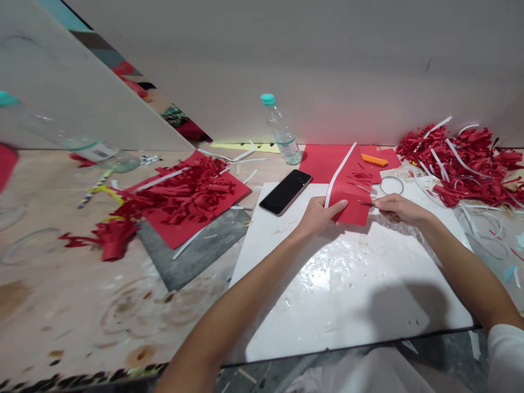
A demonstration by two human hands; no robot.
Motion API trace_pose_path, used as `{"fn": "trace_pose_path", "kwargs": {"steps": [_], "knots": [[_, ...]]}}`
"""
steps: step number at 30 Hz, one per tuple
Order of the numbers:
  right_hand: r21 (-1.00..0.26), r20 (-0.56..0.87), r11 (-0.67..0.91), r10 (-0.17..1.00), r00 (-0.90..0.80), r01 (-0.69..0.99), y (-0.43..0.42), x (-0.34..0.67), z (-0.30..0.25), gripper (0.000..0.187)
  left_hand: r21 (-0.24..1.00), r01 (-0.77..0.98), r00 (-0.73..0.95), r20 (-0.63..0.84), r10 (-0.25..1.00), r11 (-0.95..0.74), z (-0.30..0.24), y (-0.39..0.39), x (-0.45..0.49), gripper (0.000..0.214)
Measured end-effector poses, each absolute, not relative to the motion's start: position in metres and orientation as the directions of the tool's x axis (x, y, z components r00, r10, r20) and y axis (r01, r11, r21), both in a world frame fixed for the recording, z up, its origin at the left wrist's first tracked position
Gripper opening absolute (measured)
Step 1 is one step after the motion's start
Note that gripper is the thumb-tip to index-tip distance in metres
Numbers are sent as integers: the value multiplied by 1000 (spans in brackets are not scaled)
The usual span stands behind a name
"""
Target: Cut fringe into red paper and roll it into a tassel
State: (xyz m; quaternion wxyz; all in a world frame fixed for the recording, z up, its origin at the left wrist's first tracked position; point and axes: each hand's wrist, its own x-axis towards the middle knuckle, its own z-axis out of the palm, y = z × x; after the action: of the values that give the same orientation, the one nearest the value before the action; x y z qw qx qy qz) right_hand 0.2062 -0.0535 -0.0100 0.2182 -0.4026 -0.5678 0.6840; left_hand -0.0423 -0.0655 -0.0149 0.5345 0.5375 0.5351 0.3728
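Observation:
My left hand (321,214) is closed on a red paper sheet (347,204), with the thumb on top. A white strip (339,173) runs along the sheet's left edge, and narrow cut strips stand out at its far side. In my right hand (399,208) is a pair of scissors (366,203); their thin dark blades lie at the sheet's right edge, and the handles are mostly hidden by my fingers. Beneath both hands is a glossy white board (303,305). Flat red paper (317,164) lies behind the held sheet, with an orange box cutter (374,160) on it.
A black phone (286,192) rests on the board's far left corner. Behind it stands a clear bottle (286,136) with a teal cap. Red fringed paper (176,196) is heaped at left, and another fringed pile (462,158) at right. A tape roll (392,185) lies near my right hand.

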Motion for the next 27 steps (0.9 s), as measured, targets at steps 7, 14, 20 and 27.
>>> {"fn": "trace_pose_path", "kwargs": {"steps": [7,14,20,27], "knots": [[-958,-287,-243,770,-570,155,-55,204,-6,46,979,176,178,-131,975,100,-19,-65,-45,43],[-958,-286,-248,779,-558,145,-59,195,-5,51,979,156,209,-163,964,132,-13,-71,-38,37],[-954,-298,-259,784,-545,149,-61,192,-5,52,982,149,229,-149,962,117,-11,-74,-35,37],[-956,-291,-257,796,-531,140,-59,194,-6,53,982,144,261,-155,953,120,-11,-73,-37,34]]}}
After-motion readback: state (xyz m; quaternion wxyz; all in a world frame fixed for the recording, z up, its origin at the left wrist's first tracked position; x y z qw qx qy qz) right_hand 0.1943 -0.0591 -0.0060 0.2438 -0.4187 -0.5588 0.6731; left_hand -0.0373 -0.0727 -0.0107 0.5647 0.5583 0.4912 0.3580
